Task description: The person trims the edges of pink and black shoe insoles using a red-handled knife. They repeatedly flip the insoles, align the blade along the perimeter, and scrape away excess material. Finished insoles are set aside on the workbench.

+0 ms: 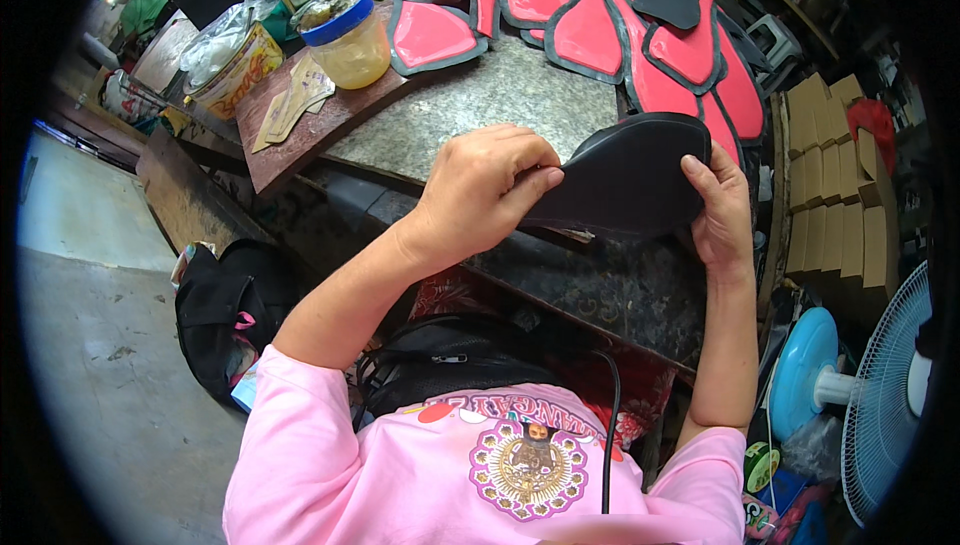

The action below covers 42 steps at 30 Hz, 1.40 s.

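Observation:
Above the table's near edge, both my hands hold a black, rounded flat piece (630,180) that looks like soft sheet material with a thin edge. My left hand (485,185) pinches its left edge between thumb and fingers. At the opposite end, my right hand (722,210) grips the piece with the thumb on its face and the fingers behind, partly hidden. Beyond it lie several teardrop-shaped panels, pink with black borders (590,35), overlapping on the table. A plain black piece (670,0) rests on top of them.
A blue-rimmed jar of yellowish stuff (350,57) stands on a brown board (275,160) beside paper-like templates (298,100). The grey tabletop (470,110) lies ahead. Cardboard boxes (835,185) and a fan (890,395) are on the right; a black bag (230,310) is at left.

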Each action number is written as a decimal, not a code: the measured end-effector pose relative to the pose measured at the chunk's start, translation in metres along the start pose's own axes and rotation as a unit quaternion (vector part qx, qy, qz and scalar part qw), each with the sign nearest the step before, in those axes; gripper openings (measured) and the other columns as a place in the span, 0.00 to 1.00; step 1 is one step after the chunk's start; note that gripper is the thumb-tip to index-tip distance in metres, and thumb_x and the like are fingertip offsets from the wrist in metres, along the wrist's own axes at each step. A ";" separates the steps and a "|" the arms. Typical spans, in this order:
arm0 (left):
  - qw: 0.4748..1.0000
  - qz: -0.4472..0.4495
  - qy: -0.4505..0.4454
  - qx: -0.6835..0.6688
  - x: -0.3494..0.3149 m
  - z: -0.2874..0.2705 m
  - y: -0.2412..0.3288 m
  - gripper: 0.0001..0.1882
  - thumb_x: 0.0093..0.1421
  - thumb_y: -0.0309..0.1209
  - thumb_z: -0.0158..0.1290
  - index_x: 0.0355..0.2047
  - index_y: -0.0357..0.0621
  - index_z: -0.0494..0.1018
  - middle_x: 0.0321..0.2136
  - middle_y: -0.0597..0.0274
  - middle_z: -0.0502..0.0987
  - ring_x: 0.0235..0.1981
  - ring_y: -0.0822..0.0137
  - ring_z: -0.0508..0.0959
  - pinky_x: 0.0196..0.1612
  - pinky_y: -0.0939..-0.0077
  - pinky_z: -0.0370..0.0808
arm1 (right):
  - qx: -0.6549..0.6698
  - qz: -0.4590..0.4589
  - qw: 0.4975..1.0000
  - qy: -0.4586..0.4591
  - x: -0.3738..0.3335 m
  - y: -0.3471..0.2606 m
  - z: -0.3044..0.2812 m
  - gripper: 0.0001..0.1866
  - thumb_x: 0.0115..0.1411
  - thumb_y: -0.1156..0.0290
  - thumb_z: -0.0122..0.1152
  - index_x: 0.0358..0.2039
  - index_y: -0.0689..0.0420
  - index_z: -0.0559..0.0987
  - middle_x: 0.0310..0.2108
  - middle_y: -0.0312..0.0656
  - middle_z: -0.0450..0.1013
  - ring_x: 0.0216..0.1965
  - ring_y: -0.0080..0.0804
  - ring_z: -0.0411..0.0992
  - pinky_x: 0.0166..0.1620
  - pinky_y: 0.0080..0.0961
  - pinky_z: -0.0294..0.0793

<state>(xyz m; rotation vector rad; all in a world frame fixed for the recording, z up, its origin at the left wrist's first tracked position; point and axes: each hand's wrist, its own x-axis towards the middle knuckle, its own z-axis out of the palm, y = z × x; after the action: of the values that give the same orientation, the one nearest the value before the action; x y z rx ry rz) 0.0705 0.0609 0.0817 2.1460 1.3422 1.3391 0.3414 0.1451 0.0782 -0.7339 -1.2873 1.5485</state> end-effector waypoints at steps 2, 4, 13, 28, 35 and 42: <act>1.000 -0.009 0.001 -0.004 0.001 0.001 -0.001 0.04 0.56 0.28 0.60 0.30 0.41 0.78 0.23 0.56 0.76 0.28 0.55 0.77 0.32 0.64 0.73 | 0.005 0.007 1.000 0.004 0.000 0.001 0.001 0.12 0.62 0.76 0.63 0.47 0.60 0.80 0.41 0.38 0.80 0.41 0.22 0.77 0.48 0.22 0.77; 1.000 -0.013 0.017 0.011 0.002 0.003 -0.001 0.05 0.56 0.28 0.60 0.31 0.41 0.79 0.24 0.56 0.76 0.28 0.55 0.77 0.32 0.64 0.73 | 0.004 0.002 1.000 0.003 0.000 0.001 0.002 0.12 0.62 0.76 0.63 0.46 0.60 0.80 0.41 0.38 0.80 0.41 0.22 0.77 0.48 0.21 0.77; 0.999 -0.045 0.018 -0.021 0.006 0.008 0.002 0.05 0.56 0.27 0.61 0.32 0.39 0.79 0.24 0.55 0.76 0.27 0.55 0.79 0.31 0.67 0.74 | -0.050 0.001 0.999 -0.015 -0.005 0.003 0.012 0.11 0.61 0.75 0.63 0.45 0.62 0.80 0.40 0.38 0.80 0.41 0.21 0.76 0.48 0.21 0.75; 0.999 0.018 0.006 0.029 0.009 0.004 0.005 0.06 0.56 0.27 0.59 0.34 0.41 0.76 0.26 0.55 0.75 0.29 0.54 0.79 0.32 0.65 0.74 | -0.086 -0.001 0.996 -0.025 -0.005 0.003 0.014 0.12 0.62 0.74 0.63 0.46 0.62 0.79 0.40 0.37 0.79 0.41 0.20 0.76 0.48 0.20 0.75; 0.999 -0.027 0.029 0.002 0.012 0.012 0.011 0.05 0.57 0.29 0.59 0.31 0.40 0.78 0.25 0.56 0.77 0.27 0.54 0.79 0.30 0.65 0.74 | -0.092 -0.001 0.995 -0.043 -0.007 0.006 0.015 0.17 0.62 0.76 0.64 0.52 0.62 0.78 0.42 0.36 0.79 0.43 0.20 0.76 0.50 0.21 0.75; 0.999 0.011 0.036 -0.001 0.011 0.013 0.010 0.05 0.57 0.28 0.59 0.28 0.40 0.75 0.24 0.54 0.77 0.26 0.54 0.79 0.29 0.65 0.74 | -0.108 0.002 0.993 -0.048 -0.006 0.007 0.013 0.16 0.62 0.76 0.64 0.50 0.64 0.78 0.42 0.37 0.79 0.42 0.19 0.75 0.51 0.19 0.74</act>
<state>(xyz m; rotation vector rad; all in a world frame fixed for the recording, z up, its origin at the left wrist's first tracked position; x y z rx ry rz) 0.0882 0.0680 0.0873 2.1357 1.3466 1.4378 0.3300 0.1350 0.0747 -0.8052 -1.5421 1.4769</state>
